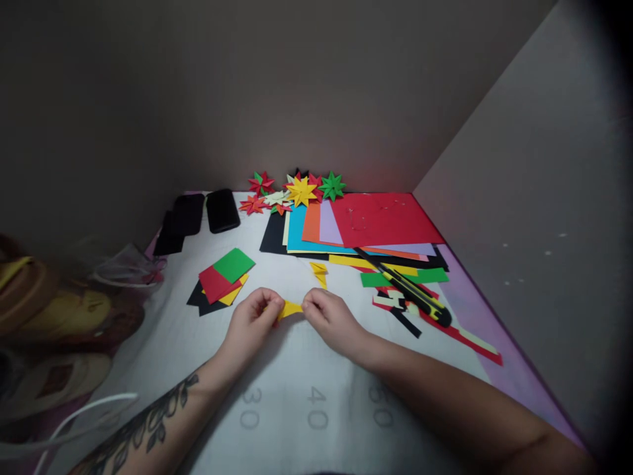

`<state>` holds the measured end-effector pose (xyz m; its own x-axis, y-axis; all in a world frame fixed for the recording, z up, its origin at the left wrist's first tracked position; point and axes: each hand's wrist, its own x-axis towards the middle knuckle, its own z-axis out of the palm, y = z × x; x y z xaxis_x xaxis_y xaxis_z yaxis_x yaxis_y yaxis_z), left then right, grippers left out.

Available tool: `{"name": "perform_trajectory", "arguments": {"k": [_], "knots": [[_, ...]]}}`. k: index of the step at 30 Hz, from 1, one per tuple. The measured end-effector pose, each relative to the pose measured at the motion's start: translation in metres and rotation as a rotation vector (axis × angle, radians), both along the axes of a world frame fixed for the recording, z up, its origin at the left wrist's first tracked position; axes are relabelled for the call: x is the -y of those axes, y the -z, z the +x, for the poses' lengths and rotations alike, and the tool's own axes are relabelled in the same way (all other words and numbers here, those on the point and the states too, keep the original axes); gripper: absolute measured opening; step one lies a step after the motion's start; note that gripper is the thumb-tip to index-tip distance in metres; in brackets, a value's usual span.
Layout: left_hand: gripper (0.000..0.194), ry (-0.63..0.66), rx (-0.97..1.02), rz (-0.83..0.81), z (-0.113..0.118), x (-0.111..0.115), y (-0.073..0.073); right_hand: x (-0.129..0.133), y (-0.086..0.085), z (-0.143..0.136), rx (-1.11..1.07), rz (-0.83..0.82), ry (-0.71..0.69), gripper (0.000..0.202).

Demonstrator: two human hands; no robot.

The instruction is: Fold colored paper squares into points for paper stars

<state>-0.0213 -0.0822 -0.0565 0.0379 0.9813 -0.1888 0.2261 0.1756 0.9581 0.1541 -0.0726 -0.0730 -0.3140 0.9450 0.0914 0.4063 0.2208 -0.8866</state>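
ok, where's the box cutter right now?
Head view, right side: the box cutter lies slantwise across the paper strips, to the right of the right hand, nearer the person than the red sheet.

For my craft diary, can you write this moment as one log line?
left hand: pinching yellow paper | right hand: pinching its other end | beyond: folded yellow piece | rightward: cutter

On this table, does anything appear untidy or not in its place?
Yes, to the right of the right hand: paper strips lie jumbled, with the box cutter slantwise on top, which looks untidy. I see nothing spilled.
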Motion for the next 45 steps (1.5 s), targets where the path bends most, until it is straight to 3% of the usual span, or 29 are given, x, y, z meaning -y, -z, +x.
{"name": "perform_trajectory", "arguments": {"k": [6,9,14,17,24,32,35,42,45], "knots": [[0.019,-0.015,-0.007,0.013,-0.004,-0.004,0.0,-0.003,-0.001,0.004,-0.123,-0.09,0.102,0.018],[0.015,0.069,-0.001,0.021,0.001,0.002,0.004,0.001,-0.003,0.0,-0.17,-0.09,0.071,0.009],[0.03,0.175,0.092,0.033,0.008,0.011,0.007,0.006,-0.005,-0.006,-0.102,-0.046,-0.017,0.007],[0.031,0.143,0.096,0.029,0.006,0.01,0.006,0.006,-0.004,-0.006,-0.071,-0.022,-0.021,0.014],[0.026,0.13,0.188,-0.005,0.0,0.005,0.005,0.004,0.0,-0.003,-0.118,-0.132,-0.031,0.013],[0.028,0.09,0.128,0.024,-0.002,-0.001,-0.001,0.002,0.003,0.001,-0.213,-0.231,0.02,0.012],[0.031,0.173,0.114,0.023,0.002,0.003,0.001,0.004,0.001,-0.002,-0.176,-0.184,-0.005,0.011],[0.028,0.227,0.083,0.02,0.005,0.01,0.004,0.003,-0.007,-0.001,-0.074,0.07,-0.076,0.015],[0.025,0.193,0.079,0.062,-0.002,0.005,-0.001,-0.012,-0.012,0.004,-0.077,0.184,0.037,0.013]]}}
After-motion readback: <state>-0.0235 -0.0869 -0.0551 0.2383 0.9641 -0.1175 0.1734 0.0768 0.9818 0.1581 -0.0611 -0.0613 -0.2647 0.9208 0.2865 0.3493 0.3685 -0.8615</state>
